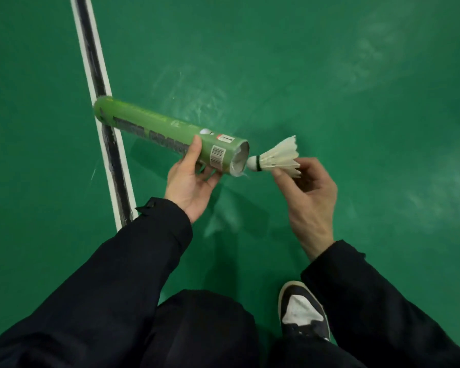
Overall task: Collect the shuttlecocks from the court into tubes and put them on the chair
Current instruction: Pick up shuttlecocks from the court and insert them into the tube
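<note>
— Feeding it cork first is right: the right hand (pixel 310 197) pinches the shuttlecock (pixel 275 159) by its feathers, cork just at the tube (pixel 170 134) mouth.

— And the tube?

— The left hand (pixel 190 183) has its grip wrapped round it near the open end, held above the green floor (pixel 329 75) and partly over the court line (pixel 96 83).

— Which way do they point?

— The tube's long axis runs from upper left to lower right, opening toward the right hand. The shuttlecock lies nearly along it, cork left, skirt right. Best to square the two axes, then push gently so the feathers don't snag the rim.
</note>
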